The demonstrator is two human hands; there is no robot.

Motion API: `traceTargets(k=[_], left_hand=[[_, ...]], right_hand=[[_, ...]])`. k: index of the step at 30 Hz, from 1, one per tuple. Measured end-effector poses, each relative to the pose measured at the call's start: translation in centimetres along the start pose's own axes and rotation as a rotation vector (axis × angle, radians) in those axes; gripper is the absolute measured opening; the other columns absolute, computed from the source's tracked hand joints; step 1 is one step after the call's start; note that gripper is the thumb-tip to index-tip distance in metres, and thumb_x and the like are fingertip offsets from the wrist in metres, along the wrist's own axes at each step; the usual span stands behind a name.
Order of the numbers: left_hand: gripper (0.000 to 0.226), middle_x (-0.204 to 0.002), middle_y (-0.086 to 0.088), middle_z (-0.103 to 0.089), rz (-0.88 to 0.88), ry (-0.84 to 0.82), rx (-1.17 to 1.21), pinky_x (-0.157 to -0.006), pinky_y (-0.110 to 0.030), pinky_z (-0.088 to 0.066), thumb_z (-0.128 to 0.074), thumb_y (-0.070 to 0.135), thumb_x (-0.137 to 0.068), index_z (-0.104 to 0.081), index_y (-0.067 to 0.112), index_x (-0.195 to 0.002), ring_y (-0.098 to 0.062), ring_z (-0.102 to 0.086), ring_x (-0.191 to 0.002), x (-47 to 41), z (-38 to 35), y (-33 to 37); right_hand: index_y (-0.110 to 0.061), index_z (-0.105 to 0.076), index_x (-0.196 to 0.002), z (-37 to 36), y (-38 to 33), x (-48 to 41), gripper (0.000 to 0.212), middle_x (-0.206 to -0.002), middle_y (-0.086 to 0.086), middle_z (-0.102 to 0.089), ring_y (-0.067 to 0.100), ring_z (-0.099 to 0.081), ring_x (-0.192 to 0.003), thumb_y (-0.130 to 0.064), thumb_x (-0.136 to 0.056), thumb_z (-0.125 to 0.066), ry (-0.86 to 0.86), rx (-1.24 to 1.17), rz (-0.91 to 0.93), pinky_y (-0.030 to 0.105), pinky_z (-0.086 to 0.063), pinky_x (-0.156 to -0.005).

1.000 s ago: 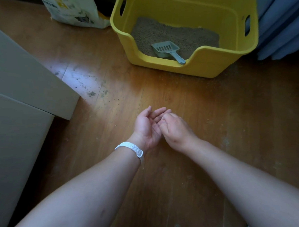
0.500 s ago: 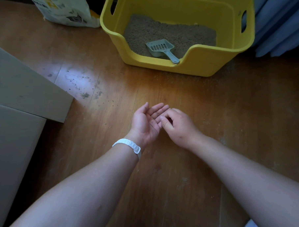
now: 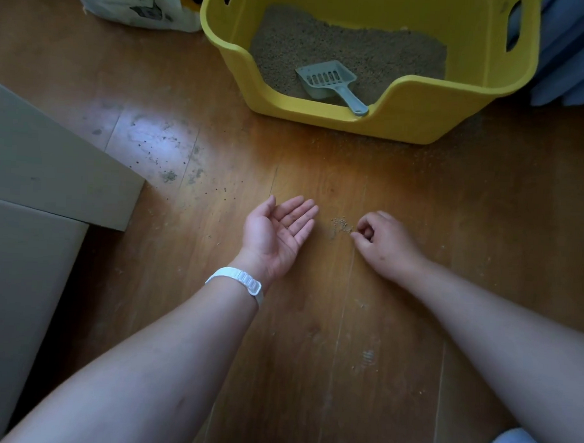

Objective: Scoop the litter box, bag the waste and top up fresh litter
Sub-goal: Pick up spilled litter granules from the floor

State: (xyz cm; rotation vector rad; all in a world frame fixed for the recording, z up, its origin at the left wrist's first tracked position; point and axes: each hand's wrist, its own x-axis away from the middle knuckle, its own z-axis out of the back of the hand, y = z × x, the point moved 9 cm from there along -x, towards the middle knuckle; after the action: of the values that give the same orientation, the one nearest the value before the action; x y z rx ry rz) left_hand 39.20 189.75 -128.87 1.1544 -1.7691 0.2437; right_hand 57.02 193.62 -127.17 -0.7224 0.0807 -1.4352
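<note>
Meanwhile, left hand (image 3: 276, 234) lies cupped open holding a few grains, right hand (image 3: 381, 242) pinches at spilled litter (image 3: 341, 225); tilting the palm would rescatter grains.

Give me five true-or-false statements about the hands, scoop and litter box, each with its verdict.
1. The scoop lies inside the yellow litter box. True.
2. The left hand is palm up, fingers open. True.
3. The right hand holds the scoop. False: its curled fingers are by loose litter grains on the floor.
4. The wristband is on the right wrist. False: left.
5. The litter box is empty. False: it holds litter.
</note>
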Motion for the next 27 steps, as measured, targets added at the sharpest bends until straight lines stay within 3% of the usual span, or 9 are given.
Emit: traceTargets(k=[5, 12, 20, 23, 27], left_hand=[[0.05, -0.113, -0.021, -0.07, 0.01, -0.004, 0.012, -0.09, -0.037, -0.055, -0.033, 0.036, -0.103, -0.061, -0.003, -0.117, -0.03, -0.068, -0.106, -0.3, 0.3, 0.0], [0.051, -0.116, -0.021, -0.069, 0.033, -0.034, 0.026, -0.094, -0.037, -0.053, -0.034, 0.037, -0.103, -0.061, -0.003, -0.117, -0.031, -0.068, -0.107, -0.2, 0.4, 0.0], [0.055, -0.121, -0.022, -0.066, 0.057, -0.105, 0.02, -0.101, -0.039, -0.048, -0.034, 0.04, -0.102, -0.058, -0.005, -0.123, -0.033, -0.064, -0.114, 0.5, -0.1, -0.2], [0.058, -0.124, -0.023, -0.064, 0.061, -0.148, 0.018, -0.106, -0.04, -0.045, -0.035, 0.043, -0.102, -0.056, -0.005, -0.127, -0.034, -0.062, -0.117, 0.9, -0.6, -0.1], [0.062, -0.127, -0.023, -0.062, 0.058, -0.205, 0.027, -0.108, -0.043, -0.042, -0.036, 0.047, -0.1, -0.054, -0.005, -0.13, -0.036, -0.06, -0.12, 1.4, -1.6, 0.2]], right_hand=[[-0.011, -0.066, -0.103, -0.6, -0.9, -1.0, 0.017, -0.094, -0.001, -0.051, 0.014, -0.049, -0.086, -0.023, -0.091, -0.065, 0.038, -0.001, 0.046, 0.027, -0.037, -0.072], [-0.008, -0.069, -0.094, -0.7, -1.0, -1.0, 0.011, -0.091, -0.002, -0.051, 0.016, -0.049, -0.088, -0.017, -0.093, -0.061, 0.12, 0.019, 0.06, 0.027, -0.036, -0.074], [-0.008, -0.061, -0.095, -1.4, -1.2, -1.3, 0.016, -0.102, 0.009, -0.055, 0.028, -0.052, -0.1, -0.02, -0.098, -0.051, -0.018, 0.13, 0.021, 0.037, -0.042, -0.083], [-0.01, -0.06, -0.094, -0.5, -1.7, -0.7, 0.012, -0.099, 0.005, -0.052, 0.025, -0.053, -0.097, -0.018, -0.098, -0.052, 0.034, 0.036, -0.001, 0.032, -0.04, -0.08], [-0.015, -0.057, -0.085, 1.4, -6.1, 1.1, 0.009, -0.092, -0.001, -0.05, 0.014, -0.047, -0.084, -0.013, -0.094, -0.056, 0.148, -0.159, 0.107, 0.024, -0.035, -0.072]])
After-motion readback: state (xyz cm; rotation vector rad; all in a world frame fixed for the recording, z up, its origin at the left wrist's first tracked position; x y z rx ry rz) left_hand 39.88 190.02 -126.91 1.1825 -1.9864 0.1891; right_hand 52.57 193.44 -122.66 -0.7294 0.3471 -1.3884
